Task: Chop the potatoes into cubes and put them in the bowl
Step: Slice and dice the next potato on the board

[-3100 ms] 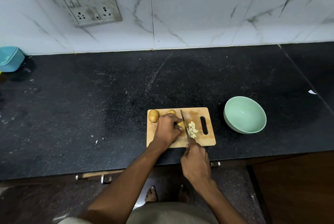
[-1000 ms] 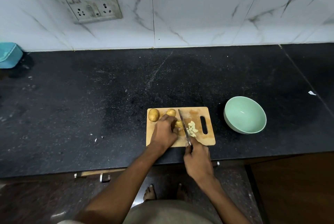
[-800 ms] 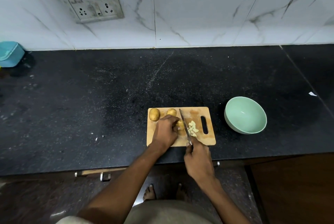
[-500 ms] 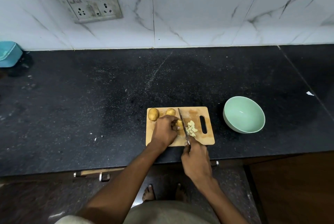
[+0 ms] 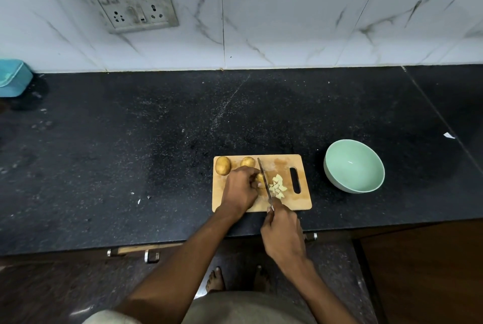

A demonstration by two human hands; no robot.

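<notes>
Little has shifted in the last second: your right hand has kept the knife on the same line across the cutting board, blade running away from you, and your left hand has stayed curled over the part-cut potato. The pile of potato cubes to the right of the blade looks about the same, so you seem to be mid-stroke rather than between cuts.

Your right hand is wrapped around the knife handle at the board's near edge, wrist low and forearm angled in from the right. Your left hand grips the potato from above, fingertips tucked just beside the blade; keep them back as the piece gets shorter.

Two whole potatoes wait on the board's far left: one at the corner, another just beyond your left knuckles. The green bowl sits on the black tabletop well to the right of the board and holds nothing yet. By my reading you are early in the task: one potato partly cubed, two untouched, no transfer made.
</notes>
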